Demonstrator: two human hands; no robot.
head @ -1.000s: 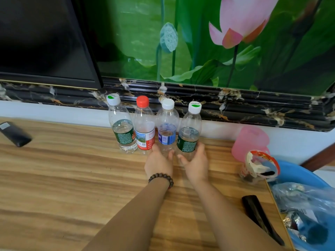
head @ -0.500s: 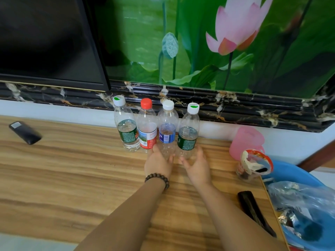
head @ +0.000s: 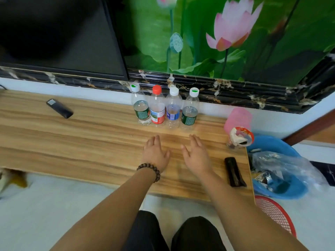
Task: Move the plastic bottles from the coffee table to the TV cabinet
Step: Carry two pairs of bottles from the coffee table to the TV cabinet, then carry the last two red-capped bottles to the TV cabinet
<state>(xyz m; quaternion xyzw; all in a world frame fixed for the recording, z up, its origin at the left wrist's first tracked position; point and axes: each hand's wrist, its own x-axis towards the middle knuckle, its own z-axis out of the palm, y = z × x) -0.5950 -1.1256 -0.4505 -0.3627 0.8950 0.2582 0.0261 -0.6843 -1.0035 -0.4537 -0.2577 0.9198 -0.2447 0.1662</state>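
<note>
Several clear plastic bottles stand upright in a row at the back of the wooden TV cabinet top (head: 90, 142): a green-label bottle (head: 141, 105), a red-cap bottle (head: 157, 107), a blue-label bottle (head: 173, 109) and another green-label bottle (head: 189, 109). My left hand (head: 155, 153), with a bead bracelet on the wrist, hovers palm down in front of them, fingers apart and empty. My right hand (head: 196, 154) is beside it, also open and empty. Both hands are a short way clear of the bottles.
A black remote (head: 59, 108) lies at the left of the cabinet top, and a dark case (head: 234, 172) lies near the right edge. A pink cup (head: 238, 119) and a small jar (head: 239, 139) stand at the right. A blue basin (head: 275, 171) with bags sits beyond the edge. The TV (head: 59, 33) hangs above.
Both hands have let go of the two right bottles and drawn back toward me. The camera has pulled back and tilted down, showing my legs and the floor.
</note>
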